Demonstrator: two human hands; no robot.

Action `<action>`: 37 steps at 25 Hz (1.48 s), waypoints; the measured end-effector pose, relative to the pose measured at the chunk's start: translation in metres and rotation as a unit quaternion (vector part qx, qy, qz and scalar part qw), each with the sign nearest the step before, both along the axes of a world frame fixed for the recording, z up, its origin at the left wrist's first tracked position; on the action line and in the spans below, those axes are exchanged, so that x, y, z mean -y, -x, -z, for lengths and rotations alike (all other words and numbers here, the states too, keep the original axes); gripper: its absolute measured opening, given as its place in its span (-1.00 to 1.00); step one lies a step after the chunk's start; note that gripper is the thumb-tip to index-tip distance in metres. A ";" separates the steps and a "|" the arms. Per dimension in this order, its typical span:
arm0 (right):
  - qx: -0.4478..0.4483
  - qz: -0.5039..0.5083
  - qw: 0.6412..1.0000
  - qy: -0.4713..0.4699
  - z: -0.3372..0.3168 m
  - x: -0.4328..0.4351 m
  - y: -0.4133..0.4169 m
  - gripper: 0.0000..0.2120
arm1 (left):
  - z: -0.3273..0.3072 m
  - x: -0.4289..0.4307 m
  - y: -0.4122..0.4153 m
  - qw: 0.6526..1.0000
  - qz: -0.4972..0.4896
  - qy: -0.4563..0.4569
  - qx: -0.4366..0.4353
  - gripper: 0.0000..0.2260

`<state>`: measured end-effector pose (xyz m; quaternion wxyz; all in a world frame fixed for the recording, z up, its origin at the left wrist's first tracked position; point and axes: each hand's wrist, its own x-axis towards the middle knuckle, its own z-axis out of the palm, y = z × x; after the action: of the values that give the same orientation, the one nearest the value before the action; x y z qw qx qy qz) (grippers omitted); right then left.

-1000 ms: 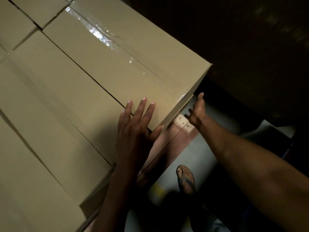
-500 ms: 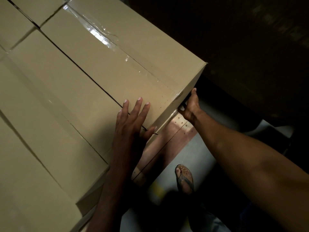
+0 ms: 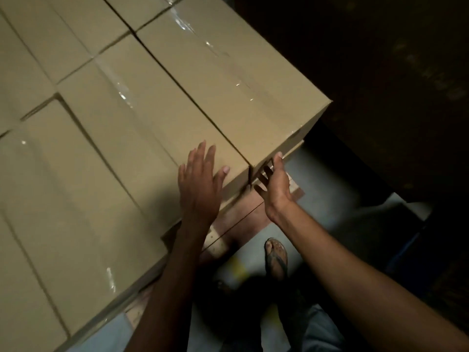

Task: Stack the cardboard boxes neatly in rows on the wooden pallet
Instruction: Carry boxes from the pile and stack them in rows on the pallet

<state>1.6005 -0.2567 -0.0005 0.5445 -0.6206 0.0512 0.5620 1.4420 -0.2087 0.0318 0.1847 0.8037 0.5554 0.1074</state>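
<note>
Fingers of left hand: straight, laid flat on the neighbour box, gripping nothing. Right hand: fingers spread, apparently set against the near end face of the corner box, holding nothing; the nearer hand to it. Corner box lay directly ahead, long axis running away from the person, close beside its neighbour. Beneath: wooden pallet, grey floor, dim room.

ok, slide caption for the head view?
Left hand flat on a tan cardboard box, right hand at the end face of the taped corner box, stacked on the wooden pallet.
</note>
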 end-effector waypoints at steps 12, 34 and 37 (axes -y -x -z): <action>0.431 -0.409 0.804 -0.039 -0.088 0.091 0.193 -0.64 | -0.045 0.105 0.216 0.983 -0.166 0.037 -0.068 -0.53; -0.179 0.026 0.945 0.273 0.081 0.131 0.316 -0.49 | 0.012 0.118 0.323 0.993 -0.044 -0.073 -0.076 -0.24; -0.199 0.064 0.966 0.153 0.114 0.103 0.329 -0.55 | 0.022 0.116 0.324 0.990 -0.021 -0.111 -0.088 -0.26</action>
<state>1.2710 -0.3599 -0.1144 0.4569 -0.5676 0.2832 0.6237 1.1178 -0.3245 0.0097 0.0424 0.8137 0.5709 0.1010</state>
